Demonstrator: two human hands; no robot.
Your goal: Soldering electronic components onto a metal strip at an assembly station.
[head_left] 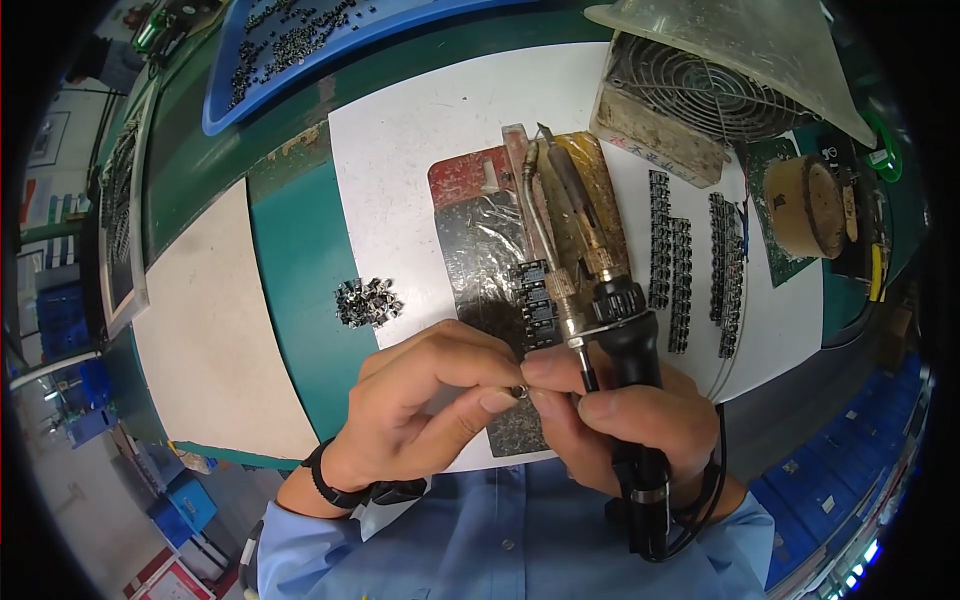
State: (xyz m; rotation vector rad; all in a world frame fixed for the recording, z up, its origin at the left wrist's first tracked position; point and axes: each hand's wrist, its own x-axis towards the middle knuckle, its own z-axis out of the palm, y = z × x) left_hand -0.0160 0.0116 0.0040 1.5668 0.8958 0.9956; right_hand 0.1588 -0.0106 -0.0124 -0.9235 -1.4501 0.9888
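Note:
My left hand (425,405) pinches a tiny metal-and-black part (519,391) between thumb and index finger. The fingertips of my right hand (650,415) meet it there, and they may touch the part too. That right hand also grips a black-handled soldering iron (630,345) with a metal feed tube (535,200) along it; its tip points away from me. Beneath the iron lies a worn red-and-dark board (470,225), with a row of small black components (537,305) on it. A heap of small silvery-black parts (368,301) sits left of the board.
White paper (385,130) covers the green bench. Rows of black components (680,285) lie at right, below a hooded fan (710,90). A tape roll (803,205) stands far right. A blue tray (212,112) of small parts is far left, a beige board (215,330) nearer.

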